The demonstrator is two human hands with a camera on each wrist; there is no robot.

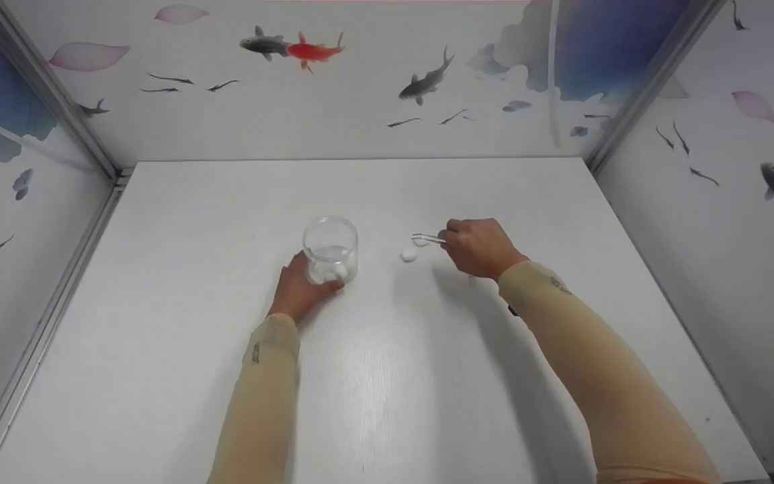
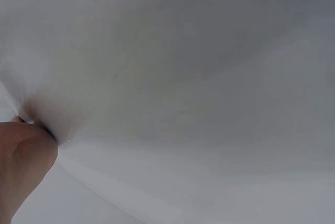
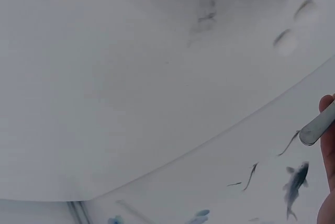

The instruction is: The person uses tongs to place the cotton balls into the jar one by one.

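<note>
A clear round jar point(image 1: 330, 235) stands on the white table with its open mouth up, and white matter shows near its bottom. My left hand point(image 1: 298, 290) grips it low, thumb along the near side; only part of that hand point(image 2: 26, 164) enters the left wrist view. In my right hand point(image 1: 482, 247) I pinch metal tweezers point(image 1: 430, 238), tips pointing left. One white cotton-like ball point(image 1: 421, 242) lies under the tips, which overlap it in the head view. A second ball point(image 1: 408, 255) lies just nearer to me. The right wrist view catches the tweezers' rounded end point(image 3: 315, 129).
The white table point(image 1: 360, 376) is enclosed by a back wall point(image 1: 360, 128) and side walls printed with fish and petals. Metal frame strips point(image 1: 101, 144) run up the corners. Both balls lie between the jar and my right hand.
</note>
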